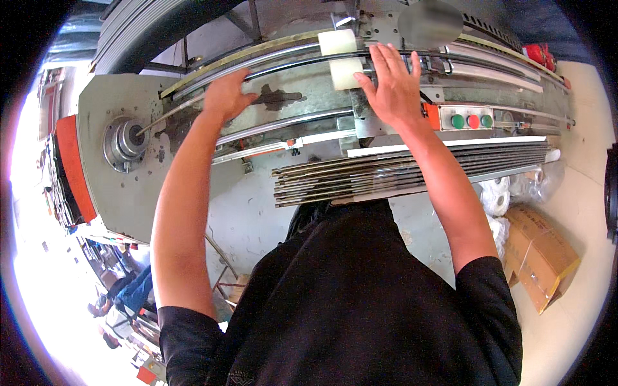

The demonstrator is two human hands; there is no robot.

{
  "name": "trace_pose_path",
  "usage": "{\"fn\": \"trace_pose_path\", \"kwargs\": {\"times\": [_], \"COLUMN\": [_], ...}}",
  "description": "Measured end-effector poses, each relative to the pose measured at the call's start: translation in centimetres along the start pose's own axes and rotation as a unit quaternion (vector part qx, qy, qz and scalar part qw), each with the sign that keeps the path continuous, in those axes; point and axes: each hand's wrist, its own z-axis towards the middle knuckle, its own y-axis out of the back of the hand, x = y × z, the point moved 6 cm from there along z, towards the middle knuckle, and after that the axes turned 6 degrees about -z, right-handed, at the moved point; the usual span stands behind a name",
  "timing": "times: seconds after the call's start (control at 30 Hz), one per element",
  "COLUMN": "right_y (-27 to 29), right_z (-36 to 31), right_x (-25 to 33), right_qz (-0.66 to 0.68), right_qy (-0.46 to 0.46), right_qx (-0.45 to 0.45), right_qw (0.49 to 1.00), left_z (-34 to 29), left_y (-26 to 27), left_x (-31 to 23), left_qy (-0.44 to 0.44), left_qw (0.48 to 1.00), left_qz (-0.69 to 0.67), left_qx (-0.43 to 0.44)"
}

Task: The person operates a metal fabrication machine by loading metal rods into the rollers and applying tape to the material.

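Note:
A long thin metal rod runs from the round chuck at the left along the machine. My left hand is over the rod, its fingers curled round it and the thumb standing apart. Two white plastic blocks sit on the machine's rails, one on each side of the rod. My right hand lies just right of these blocks with its fingers stretched out and its thumb at the nearer block. Whether its palm touches the rod beneath is hidden.
In front of my body lies a stack of long thin rods. A control box with green and red buttons is right of my right wrist. A cardboard box and plastic-wrapped rolls stand at the right. Another person is at far lower left.

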Motion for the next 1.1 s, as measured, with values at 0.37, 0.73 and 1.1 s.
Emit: {"fn": "trace_pose_path", "kwargs": {"times": [0.37, 0.73, 1.1], "right_y": [-0.2, 0.2, 0.0], "right_z": [-0.1, -0.3, -0.4], "right_x": [-1.3, -2.1, -3.9], "right_qz": [-0.018, -0.035, -0.019], "right_qy": [0.0, -0.011, -0.038], "right_qx": [0.016, 0.026, 0.045], "right_qw": [1.0, 0.999, 0.998], "left_z": [3.8, 0.3, -4.5], "left_y": [-2.3, -0.9, 1.1], "left_x": [-10.7, 1.3, 16.4], "left_qy": [-0.07, -0.014, 0.133], "left_qw": [0.997, 1.0, 0.991], "left_qz": [-0.011, -0.017, 0.014], "left_qx": [0.015, 0.001, 0.01]}}
